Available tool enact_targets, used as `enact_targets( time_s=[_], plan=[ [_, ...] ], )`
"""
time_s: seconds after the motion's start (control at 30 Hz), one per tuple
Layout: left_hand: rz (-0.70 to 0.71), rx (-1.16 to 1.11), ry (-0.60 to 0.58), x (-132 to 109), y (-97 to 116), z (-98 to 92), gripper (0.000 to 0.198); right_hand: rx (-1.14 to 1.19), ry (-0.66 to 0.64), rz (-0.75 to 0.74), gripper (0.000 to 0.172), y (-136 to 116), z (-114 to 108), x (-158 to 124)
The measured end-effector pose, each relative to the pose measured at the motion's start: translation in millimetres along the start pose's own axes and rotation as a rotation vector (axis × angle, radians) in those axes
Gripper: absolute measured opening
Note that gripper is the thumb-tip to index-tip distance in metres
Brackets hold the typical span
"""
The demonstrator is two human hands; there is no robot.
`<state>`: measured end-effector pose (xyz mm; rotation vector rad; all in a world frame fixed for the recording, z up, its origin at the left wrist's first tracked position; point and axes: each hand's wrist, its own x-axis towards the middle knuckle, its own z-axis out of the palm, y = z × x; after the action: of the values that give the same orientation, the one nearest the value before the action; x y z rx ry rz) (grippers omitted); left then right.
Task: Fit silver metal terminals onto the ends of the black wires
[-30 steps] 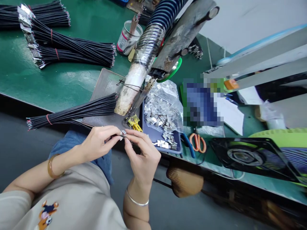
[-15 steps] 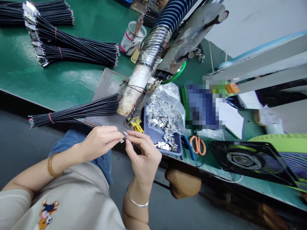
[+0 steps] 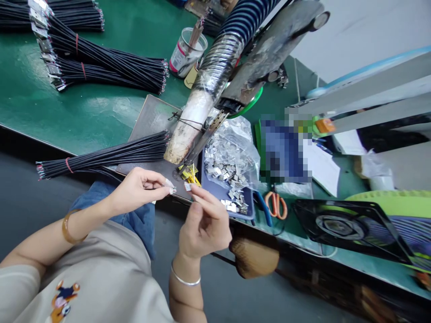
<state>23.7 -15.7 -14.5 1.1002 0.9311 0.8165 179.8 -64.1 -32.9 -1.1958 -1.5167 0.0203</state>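
Far left: tied bundles (image 3: 101, 67) of black wire lie flat across the green mat (image 3: 84, 112) — metal ends all turned one way, likely so they stack evenly.
Near bundle (image 3: 107, 157): one more sheaf, banded in red, rests partly on a grey plate (image 3: 148, 121), cut ends toward my hands and within reach.
Left hand (image 3: 138, 193): thumb and forefinger are pressed together on a thin wire (image 3: 158, 188), held off the bench edge above my lap; the other fingers curl under.
Right hand (image 3: 205, 224): thumb and forefinger pinch a small metal clip (image 3: 187, 186), just beside the wire's tip but apart from it — both kept close under my eyes, I judge, because the parts are so small.
Tray (image 3: 215, 190): blue, strewn with loose clips under an open bag (image 3: 235, 148) of more, just right of my hands.
Overhead: a ribbed hose (image 3: 232, 40) slants down toward the plate; a jar (image 3: 186, 49) stands behind it.
Right: orange scissors (image 3: 276, 204), then a black fan (image 3: 346, 224) lying flat.
Surface and room: a long, cluttered bench under the mat; dark floor below, pale wall beyond.
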Motion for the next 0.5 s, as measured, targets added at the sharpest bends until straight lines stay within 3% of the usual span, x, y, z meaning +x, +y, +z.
enact_targets(
  time_s=[0.13, 0.37, 0.5],
  plan=[
    [0.029, 0.018, 0.056, 3.6, 1.5, 3.6, 0.017, -0.071, -0.048, -0.175, 0.02, 0.6, 2.1, -0.7],
    [0.016, 0.01, 0.071, 5.1, 5.9, 5.2, 0.019, 0.119, 0.001, 0.145, 0.007, 6.6, 6.9, -3.9],
    [0.013, -0.012, 0.084, 6.5, 4.9, 4.5, 0.021, 0.073, -0.079, 0.102, 0.011, 9.6, 7.9, -1.8]
  ],
)
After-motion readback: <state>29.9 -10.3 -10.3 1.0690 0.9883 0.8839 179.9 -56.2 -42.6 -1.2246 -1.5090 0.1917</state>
